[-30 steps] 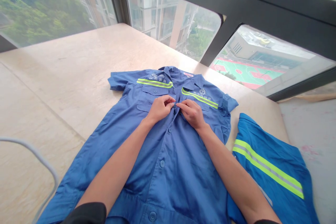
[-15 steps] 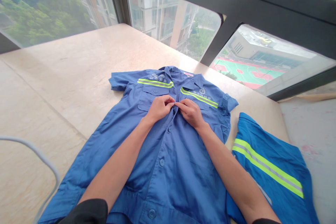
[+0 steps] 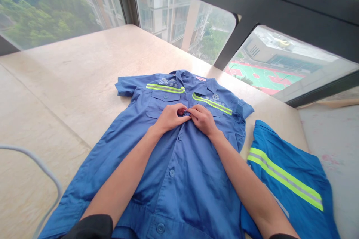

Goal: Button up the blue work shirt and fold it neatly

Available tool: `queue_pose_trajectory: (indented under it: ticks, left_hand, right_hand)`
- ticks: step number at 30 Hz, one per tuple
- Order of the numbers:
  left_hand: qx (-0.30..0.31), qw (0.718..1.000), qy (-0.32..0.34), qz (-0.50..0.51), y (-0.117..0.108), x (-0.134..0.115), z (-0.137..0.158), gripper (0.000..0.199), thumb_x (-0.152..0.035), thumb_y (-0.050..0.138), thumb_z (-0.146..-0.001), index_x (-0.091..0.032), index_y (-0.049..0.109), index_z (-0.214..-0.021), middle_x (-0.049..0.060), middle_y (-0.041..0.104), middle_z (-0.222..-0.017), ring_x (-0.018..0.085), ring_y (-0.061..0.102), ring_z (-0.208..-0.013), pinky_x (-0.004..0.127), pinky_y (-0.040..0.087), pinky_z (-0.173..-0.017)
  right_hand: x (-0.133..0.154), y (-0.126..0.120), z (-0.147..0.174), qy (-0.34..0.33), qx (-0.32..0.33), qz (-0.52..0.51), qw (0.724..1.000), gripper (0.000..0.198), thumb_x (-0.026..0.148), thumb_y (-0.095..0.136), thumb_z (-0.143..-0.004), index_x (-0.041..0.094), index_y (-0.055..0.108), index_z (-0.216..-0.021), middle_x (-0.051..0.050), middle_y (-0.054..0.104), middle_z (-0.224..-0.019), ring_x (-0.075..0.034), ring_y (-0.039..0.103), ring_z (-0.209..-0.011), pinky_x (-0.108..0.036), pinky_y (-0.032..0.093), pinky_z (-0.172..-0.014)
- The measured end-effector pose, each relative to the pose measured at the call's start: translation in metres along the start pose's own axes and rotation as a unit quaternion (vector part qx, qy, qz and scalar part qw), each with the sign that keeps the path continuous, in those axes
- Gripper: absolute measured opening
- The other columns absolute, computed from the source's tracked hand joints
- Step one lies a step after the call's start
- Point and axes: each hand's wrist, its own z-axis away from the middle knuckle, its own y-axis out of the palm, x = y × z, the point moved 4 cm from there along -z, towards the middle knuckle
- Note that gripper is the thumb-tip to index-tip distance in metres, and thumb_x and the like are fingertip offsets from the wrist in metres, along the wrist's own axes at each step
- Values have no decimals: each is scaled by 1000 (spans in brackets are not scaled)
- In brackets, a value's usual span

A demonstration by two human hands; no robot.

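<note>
A blue short-sleeved work shirt (image 3: 148, 149) lies face up, its collar pointing away from me. Yellow-green and grey reflective strips cross its chest. Below the chest strips, my left hand (image 3: 171, 116) and my right hand (image 3: 202, 118) meet at the front placket, fingertips nearly touching. Both are closed in a pinch on the shirt's front edge; the button or buttonhole between them is hidden by the fingers. Farther down the placket, a small button (image 3: 180, 138), another button (image 3: 172, 173) and the hem button (image 3: 160, 228) are fastened.
A brighter blue folded garment (image 3: 288, 157) with a reflective strip lies to the right, by a pale wall. A white cable (image 3: 42, 164) curves at the left over the beige stone surface (image 3: 56, 93). Dark-framed windows (image 3: 280, 11) border the far side.
My left thumb has shifted right and slightly down, reaching under the right fingertips, and a gap shows between left thumb and index finger. The right hand stays nearly in place.
</note>
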Motion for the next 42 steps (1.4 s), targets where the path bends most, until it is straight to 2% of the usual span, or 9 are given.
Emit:
queue_pose_trajectory:
  ticks: [2, 5, 9, 14, 25, 30, 36, 42]
  left_hand:
    - [-1, 1000, 8, -24, 1, -2, 2, 27, -26, 68, -76, -16, 70, -101, 2, 73, -92, 17, 68, -84, 27, 53, -78]
    - [-6, 999, 2, -49, 4, -4, 3, 31, -15, 61, -74, -17, 70, -104, 2, 74, -93, 17, 69, -86, 27, 54, -80]
    - [-25, 999, -20, -21, 7, -1, 3, 34, -10, 58, -73, -17, 70, -104, 2, 74, -97, 17, 70, -90, 27, 55, -84]
    - [-41, 998, -44, 11, 6, 2, 2, 32, -6, 57, -70, -15, 70, -98, 2, 74, -93, 16, 71, -86, 26, 56, -81]
    - [-43, 995, -77, 43, 5, 6, -1, 24, -4, 58, -69, -14, 70, -87, 1, 74, -85, 16, 71, -80, 24, 56, -75]
    - [-46, 994, -97, 37, 2, 5, -1, 19, -7, 61, -70, -14, 71, -85, 1, 74, -82, 16, 71, -78, 24, 55, -74]
    - [-21, 998, -60, -6, 0, 0, -3, 23, -6, 57, -71, -15, 72, -86, 1, 74, -83, 15, 70, -78, 23, 52, -72]
    - [-29, 998, -52, -27, 4, 1, -2, 21, -11, 57, -71, -16, 71, -86, 1, 72, -80, 15, 67, -74, 24, 51, -68]
  right_hand:
    - [0, -1, -1, 2, 1, -3, 1000, 25, 18, 46, -100, 18, 71, -104, -9, 63, -92, -20, 57, -87, -33, 48, -79]
    - [1, -2, -1, 4, -5, -20, 1000, 21, 23, 51, -100, 18, 72, -102, -9, 62, -90, -20, 57, -84, -33, 47, -77]
    - [-2, -2, -2, 24, -12, -67, 997, 20, 28, 56, -100, 19, 74, -100, -8, 61, -90, -19, 57, -83, -32, 47, -75]
    - [-7, -2, -2, 50, -16, -134, 990, 19, 30, 60, -98, 22, 77, -100, -6, 61, -88, -17, 57, -82, -30, 48, -74]
    - [-7, -5, -4, 85, 4, -184, 979, 17, 26, 60, -96, 22, 76, -100, -6, 62, -92, -18, 59, -87, -32, 49, -81]
    - [-7, -4, -4, 79, 8, -178, 981, 16, 21, 57, -94, 20, 73, -97, -6, 61, -91, -18, 59, -86, -32, 48, -81]
    - [-7, -1, -5, 80, 29, -165, 983, 14, 19, 55, -93, 19, 69, -96, -6, 60, -91, -19, 58, -89, -33, 47, -83]
    - [-7, -6, -2, 99, -35, -121, 987, 8, 23, 60, -91, 18, 59, -97, -9, 53, -104, -17, 54, -79, -32, 50, -74]
